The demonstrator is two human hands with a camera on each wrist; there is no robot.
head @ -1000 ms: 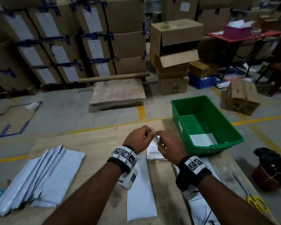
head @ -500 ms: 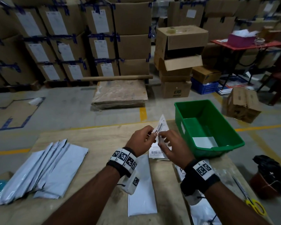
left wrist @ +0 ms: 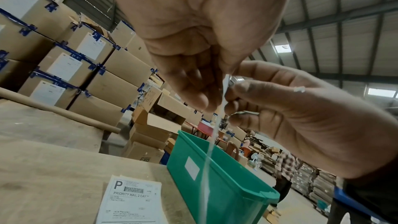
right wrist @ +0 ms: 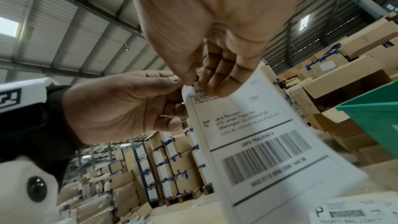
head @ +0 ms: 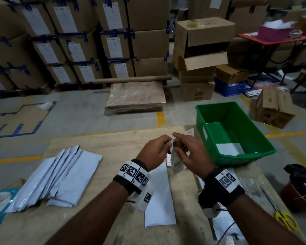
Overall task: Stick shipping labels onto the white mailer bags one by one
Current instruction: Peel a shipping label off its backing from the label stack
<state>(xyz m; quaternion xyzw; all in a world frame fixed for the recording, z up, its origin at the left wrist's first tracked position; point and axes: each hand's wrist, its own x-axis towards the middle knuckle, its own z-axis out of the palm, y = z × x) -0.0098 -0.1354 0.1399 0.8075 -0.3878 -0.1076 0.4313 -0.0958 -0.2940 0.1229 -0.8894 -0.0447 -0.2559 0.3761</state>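
Both hands hold one shipping label (head: 176, 160) (right wrist: 254, 135) above the wooden table (head: 99, 142). My left hand (head: 157, 151) (right wrist: 133, 106) pinches its top corner, and my right hand (head: 189, 152) (left wrist: 280, 108) pinches the same top edge from the other side. The label hangs down, seen edge-on in the left wrist view (left wrist: 212, 142). A white mailer bag (head: 160, 197) lies flat on the table under my wrists. A pile of loose labels (left wrist: 131, 200) lies on the table beside the green bin.
Several grey mailer bags (head: 60, 175) are fanned out at the left of the table. A green plastic bin (head: 237, 135) holding a white sheet stands at the right. Yellow scissors (head: 283, 218) lie at the right edge. Stacked cardboard boxes (head: 95, 41) fill the background.
Both hands have lifted the label off the pile on the table, and it now hangs down from its top edge between them.
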